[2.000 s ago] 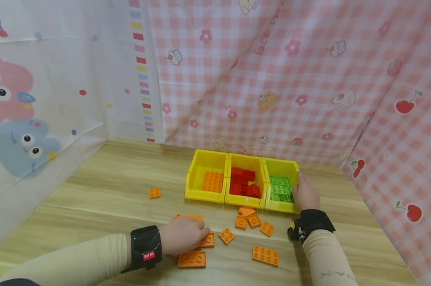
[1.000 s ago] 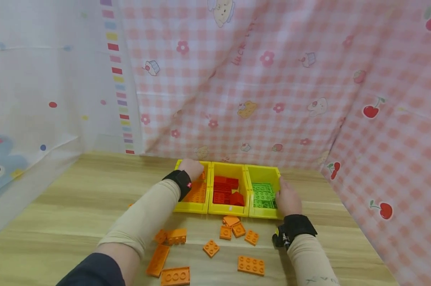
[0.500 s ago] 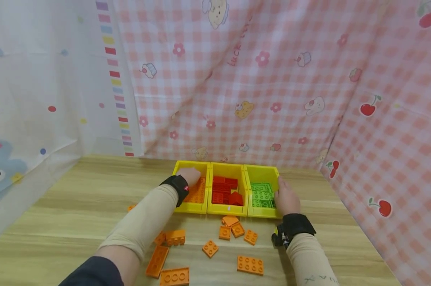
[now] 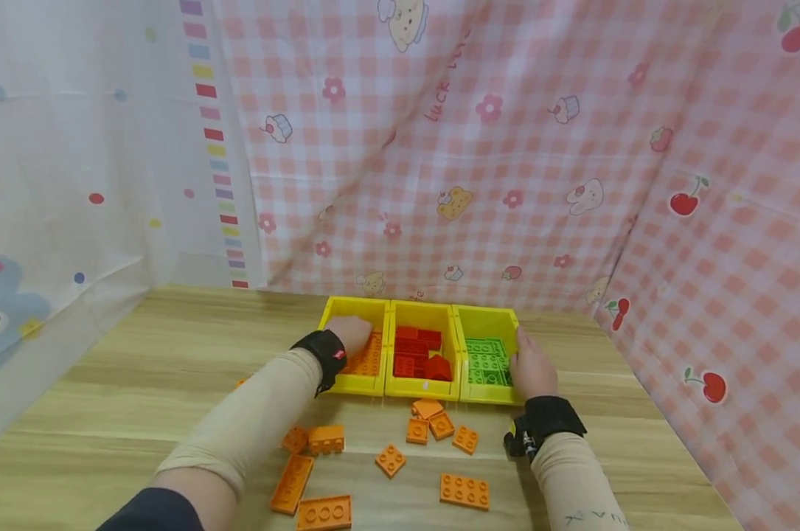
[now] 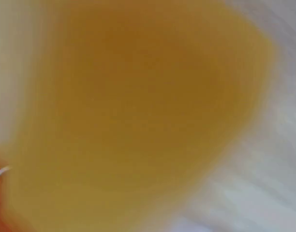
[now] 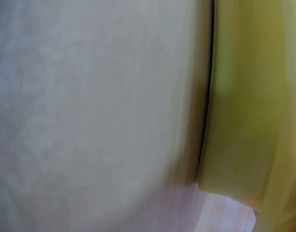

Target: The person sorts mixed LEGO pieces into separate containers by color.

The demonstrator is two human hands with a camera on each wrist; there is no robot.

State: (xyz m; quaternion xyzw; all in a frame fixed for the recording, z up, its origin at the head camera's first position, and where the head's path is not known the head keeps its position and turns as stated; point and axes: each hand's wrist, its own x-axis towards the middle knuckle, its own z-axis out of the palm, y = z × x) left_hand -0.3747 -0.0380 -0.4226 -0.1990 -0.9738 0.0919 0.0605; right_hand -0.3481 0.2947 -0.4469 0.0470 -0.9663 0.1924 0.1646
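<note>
Three joined yellow bins stand in a row on the wooden table. My left hand [image 4: 349, 333] reaches into the left bin [image 4: 356, 385], over studded orange bricks [image 4: 368, 358]; its fingertips, and anything in them, are hidden. Only a blurred yellow bin wall [image 5: 138, 121] fills most of the left wrist view. At the far right, my right hand [image 4: 534, 366] grips the side wall of the right bin [image 4: 492, 394], which contains green bricks [image 4: 486, 361]. That bin's yellow outer side [image 6: 249, 106] shows close up in the right wrist view.
Red bricks [image 4: 416, 345] lie in the middle bin [image 4: 422, 389]. Several loose orange pieces, including a long plate [image 4: 464, 491], a square plate [image 4: 391, 461] and a brick [image 4: 326, 439], lie in front of the bins. A checked cloth [image 4: 400, 147] hangs behind.
My left hand has gone from the loose orange bricks up into the left bin, carrying an orange brick, then lower inside it. My right hand keeps its grip on the right bin.
</note>
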